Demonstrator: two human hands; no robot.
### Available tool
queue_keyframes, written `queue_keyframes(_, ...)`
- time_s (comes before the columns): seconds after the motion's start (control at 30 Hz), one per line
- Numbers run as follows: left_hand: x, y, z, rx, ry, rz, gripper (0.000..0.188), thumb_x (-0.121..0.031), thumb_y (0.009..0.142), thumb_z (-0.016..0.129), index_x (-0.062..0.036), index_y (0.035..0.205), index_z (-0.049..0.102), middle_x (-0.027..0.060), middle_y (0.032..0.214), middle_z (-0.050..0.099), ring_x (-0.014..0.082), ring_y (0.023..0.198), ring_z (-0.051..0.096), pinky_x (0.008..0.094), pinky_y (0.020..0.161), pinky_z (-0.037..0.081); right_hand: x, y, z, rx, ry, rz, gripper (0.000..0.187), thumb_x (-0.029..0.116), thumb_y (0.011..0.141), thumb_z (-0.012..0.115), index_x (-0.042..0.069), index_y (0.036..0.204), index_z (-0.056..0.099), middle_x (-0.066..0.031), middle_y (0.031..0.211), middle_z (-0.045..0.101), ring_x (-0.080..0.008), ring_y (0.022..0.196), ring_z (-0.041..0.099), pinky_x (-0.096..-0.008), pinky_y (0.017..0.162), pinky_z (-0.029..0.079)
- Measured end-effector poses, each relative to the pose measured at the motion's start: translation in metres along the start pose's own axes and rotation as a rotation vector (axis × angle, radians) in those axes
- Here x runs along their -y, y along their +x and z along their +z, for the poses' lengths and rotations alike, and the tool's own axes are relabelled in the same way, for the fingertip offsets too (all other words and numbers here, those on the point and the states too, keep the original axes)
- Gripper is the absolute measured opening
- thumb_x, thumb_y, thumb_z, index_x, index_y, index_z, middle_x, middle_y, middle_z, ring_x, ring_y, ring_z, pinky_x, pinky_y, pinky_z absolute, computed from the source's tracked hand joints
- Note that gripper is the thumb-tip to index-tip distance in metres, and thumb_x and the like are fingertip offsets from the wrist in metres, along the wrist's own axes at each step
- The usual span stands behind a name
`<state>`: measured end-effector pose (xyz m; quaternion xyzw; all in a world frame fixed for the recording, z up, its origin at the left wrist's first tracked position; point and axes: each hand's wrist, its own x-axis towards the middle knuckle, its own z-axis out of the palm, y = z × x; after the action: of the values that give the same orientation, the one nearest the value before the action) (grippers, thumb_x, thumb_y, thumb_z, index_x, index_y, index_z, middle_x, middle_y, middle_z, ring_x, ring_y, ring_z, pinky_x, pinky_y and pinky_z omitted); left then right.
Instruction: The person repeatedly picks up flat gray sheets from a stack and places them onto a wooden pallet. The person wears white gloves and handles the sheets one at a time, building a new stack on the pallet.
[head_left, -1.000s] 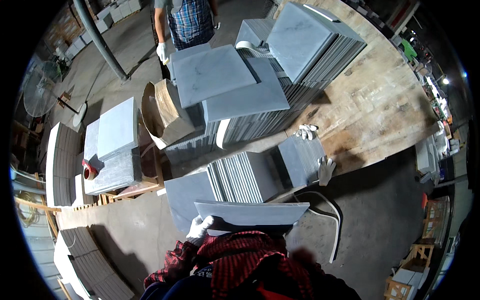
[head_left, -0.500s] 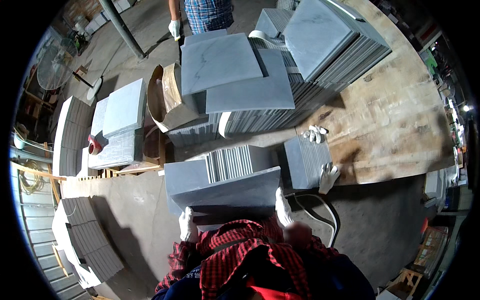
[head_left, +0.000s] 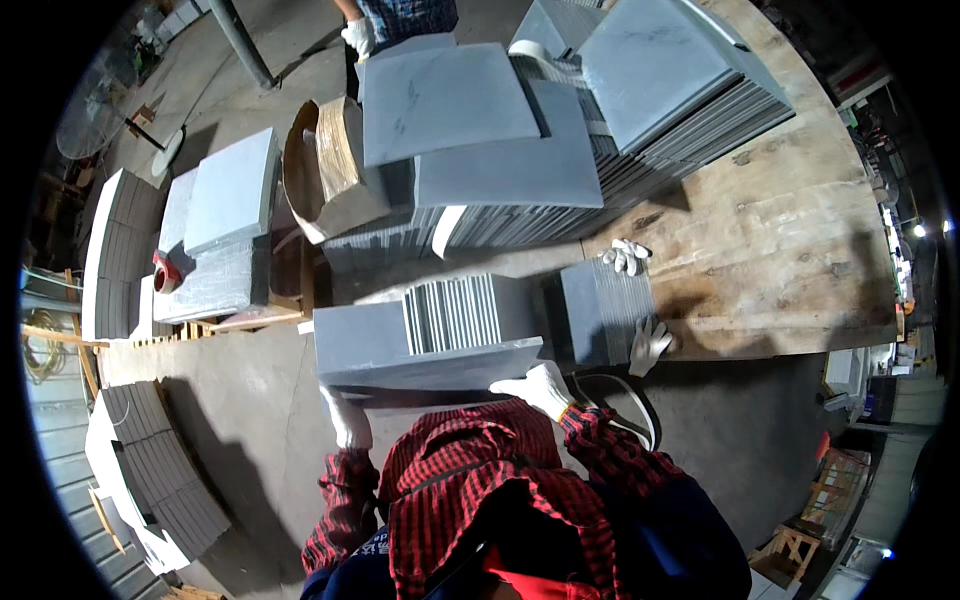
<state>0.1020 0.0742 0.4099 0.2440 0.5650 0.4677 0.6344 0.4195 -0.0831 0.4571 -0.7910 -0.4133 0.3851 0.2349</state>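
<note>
A grey stone slab (head_left: 430, 365) stands on edge in front of me, leaning toward a stack of slabs set on edge (head_left: 455, 318). My left hand (head_left: 347, 415), in a white glove, is closed at the slab's lower left corner; its fingertips are partly hidden. My right hand (head_left: 540, 388), also gloved, lies against the slab's near face toward the right, fingers stretched out to the left. Behind, another dark slab (head_left: 355, 340) shows at the left of the stack.
Two loose white gloves (head_left: 651, 346) lie by a small slab block (head_left: 605, 310) on the wooden board (head_left: 780, 270). Large slab stacks (head_left: 450, 105) stand beyond, beside torn cardboard (head_left: 345, 160). At left are wrapped slabs (head_left: 225, 205) with a red tape roll (head_left: 166, 272). A co-worker's gloved hand (head_left: 357, 36) shows far back.
The slab has moved forward against the stack. My right hand has gone from its right edge onto its near face. My left hand has shifted left. The co-worker's hand is raised.
</note>
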Motion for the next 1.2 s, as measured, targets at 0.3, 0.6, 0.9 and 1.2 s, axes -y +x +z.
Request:
queue_keyframes(0.3, 0.037, 0.030, -0.024, -0.194, -0.331, -0.112, 0.058, -0.054, 0.101, 0.045, -0.0119, 0.062, 0.043, 0.0045, 0.057, 0.043, 0.0210, 0.057, 0.048, 0.0380, 0.069, 0.047, -0.029, -0.003, 0.062, 0.117, 0.318, 0.012, 0.032, 0.028, 0.077, 0.082, 0.000, 0.087, 0.071, -0.0116, 0.080, 0.071, -0.0210, 0.072, 0.068, -0.0339, 0.067, 0.053)
queue_keyframes(0.6, 0.051, 0.064, -0.015, -0.386, -0.351, -0.065, 0.050, -0.053, 0.099, 0.052, -0.0134, 0.070, 0.041, 0.0032, 0.056, 0.044, 0.0191, 0.054, 0.046, 0.0353, 0.063, 0.045, -0.006, 0.036, 0.063, 0.007, 0.440, -0.218, 0.012, 0.018, 0.087, 0.072, 0.006, 0.091, 0.073, -0.0048, 0.087, 0.072, -0.0153, 0.081, 0.069, -0.0285, 0.076, 0.055)
queue_keyframes(0.9, 0.056, 0.103, 0.013, -0.336, -0.376, -0.184, 0.059, -0.058, 0.100, 0.046, -0.0080, 0.067, 0.049, 0.0018, 0.053, 0.042, 0.0149, 0.051, 0.041, 0.0304, 0.057, 0.040, -0.083, 0.100, 0.094, -0.113, -0.098, -0.342, 0.019, 0.009, 0.084, 0.068, 0.009, 0.102, 0.073, -0.0050, 0.103, 0.071, -0.0206, 0.097, 0.068, -0.0291, 0.086, 0.053)
queue_keyframes(1.2, 0.069, 0.119, 0.014, -0.306, -0.352, -0.190, 0.058, -0.061, 0.095, 0.053, -0.0058, 0.078, 0.056, 0.0039, 0.058, 0.048, 0.0165, 0.056, 0.048, 0.0322, 0.059, 0.043, -0.111, 0.129, 0.101, 0.004, -0.326, -0.281, 0.022, 0.010, 0.085, 0.064, 0.010, 0.106, 0.071, -0.0037, 0.107, 0.070, -0.0196, 0.103, 0.066, -0.0285, 0.090, 0.051)
